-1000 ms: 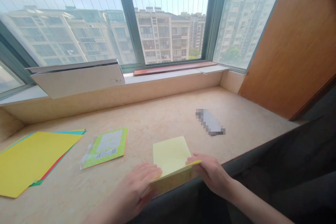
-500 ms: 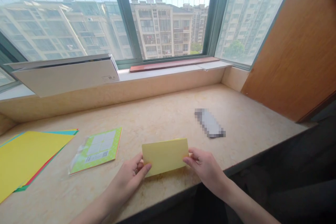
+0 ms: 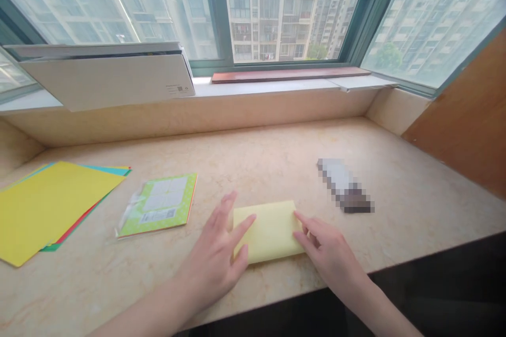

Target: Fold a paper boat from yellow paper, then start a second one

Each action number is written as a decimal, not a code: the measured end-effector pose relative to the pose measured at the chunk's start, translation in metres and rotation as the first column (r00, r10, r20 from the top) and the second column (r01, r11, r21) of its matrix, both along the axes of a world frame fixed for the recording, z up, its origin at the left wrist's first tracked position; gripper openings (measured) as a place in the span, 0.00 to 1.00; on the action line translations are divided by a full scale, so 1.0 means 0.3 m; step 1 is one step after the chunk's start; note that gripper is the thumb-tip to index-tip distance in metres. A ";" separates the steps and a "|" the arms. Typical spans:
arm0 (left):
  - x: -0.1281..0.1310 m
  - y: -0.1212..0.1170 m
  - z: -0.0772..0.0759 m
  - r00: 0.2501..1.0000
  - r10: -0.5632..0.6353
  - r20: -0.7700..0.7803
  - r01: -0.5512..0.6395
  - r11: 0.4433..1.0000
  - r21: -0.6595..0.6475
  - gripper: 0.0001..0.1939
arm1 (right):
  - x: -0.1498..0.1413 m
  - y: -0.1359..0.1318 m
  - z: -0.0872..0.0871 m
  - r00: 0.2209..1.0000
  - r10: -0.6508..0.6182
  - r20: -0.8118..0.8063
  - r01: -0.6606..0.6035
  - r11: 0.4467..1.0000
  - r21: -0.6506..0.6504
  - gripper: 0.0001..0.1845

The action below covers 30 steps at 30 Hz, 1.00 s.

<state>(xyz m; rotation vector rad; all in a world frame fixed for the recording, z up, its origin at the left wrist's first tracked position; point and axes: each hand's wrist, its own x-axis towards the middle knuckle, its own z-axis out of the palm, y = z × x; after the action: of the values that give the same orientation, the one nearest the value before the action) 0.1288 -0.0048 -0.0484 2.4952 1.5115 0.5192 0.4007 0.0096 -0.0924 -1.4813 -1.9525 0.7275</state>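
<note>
A folded sheet of pale yellow paper lies low on the stone ledge near its front edge, its long side running left to right. My left hand is spread over the paper's left end, with the forefinger and thumb on top of it and nothing gripped. At the right end, my right hand has its forefinger by the upper corner and its thumb on the side edge, holding the paper there. The other right fingers are curled and partly hidden.
A green packet of paper in clear wrapping lies left of my hands. Farther left is a stack of coloured sheets, yellow on top. A pixelated object lies to the right. A white box leans at the window.
The yellow paper has gone from being held up and tilted between both hands to lying flatter on the ledge. My left hand has let go and spread its fingers. The view has tipped downward.
</note>
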 end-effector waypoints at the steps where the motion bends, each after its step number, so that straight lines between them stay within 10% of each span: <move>1: 0.007 0.003 -0.002 0.995 -0.061 -0.075 0.064 0.997 0.040 0.27 | -0.001 0.001 0.003 0.999 0.009 0.032 -0.009 1.000 0.012 0.23; 6: 0.035 0.018 -0.031 0.918 -0.322 -0.233 0.325 0.945 -0.029 0.33 | -0.015 0.005 0.007 0.984 0.031 0.177 -0.046 0.996 0.081 0.21; 18: 0.083 0.034 -0.032 0.959 -0.283 -0.014 0.283 0.959 -0.013 0.17 | -0.039 -0.019 -0.008 0.923 -0.039 0.382 -0.098 0.939 0.330 0.21; 30: 0.077 0.033 -0.054 0.948 -0.317 0.027 0.318 0.947 -0.042 0.24 | -0.005 -0.025 -0.003 0.926 0.036 0.376 -0.208 0.879 0.428 0.16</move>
<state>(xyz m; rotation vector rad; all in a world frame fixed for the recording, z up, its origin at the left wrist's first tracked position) 0.1519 0.0051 -0.0645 2.6158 1.0668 0.4458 0.3993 0.0022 -0.0933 -1.2557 -2.3037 0.0107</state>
